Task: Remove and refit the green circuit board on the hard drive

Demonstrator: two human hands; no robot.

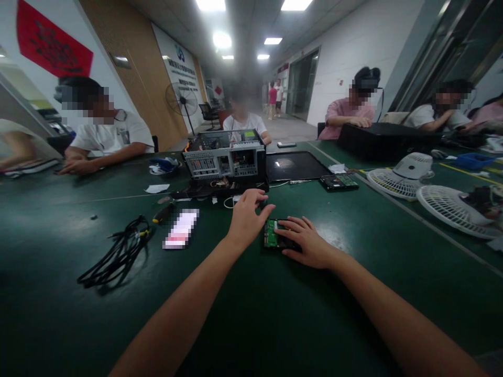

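A hard drive (271, 235) lies on the green tabletop with its green circuit board facing up. My right hand (310, 242) rests over its right part, fingers spread across the board and thumb along the near edge, holding it down. Just above the drive's far left corner is my left hand (247, 220), its fingers bent toward the thumb. A small dark thing shows at those fingertips, too unclear to name. Beyond the hands stands an opened computer case (223, 162), with cables and small parts in front of it.
Left of my hands lie a phone (181, 229), a yellow-black screwdriver (163, 213) and a coiled black cable (118, 256). A second hard drive (338, 181), a black panel (298, 165) and white fan parts (401, 178) are to the right. Several people sit around the table.
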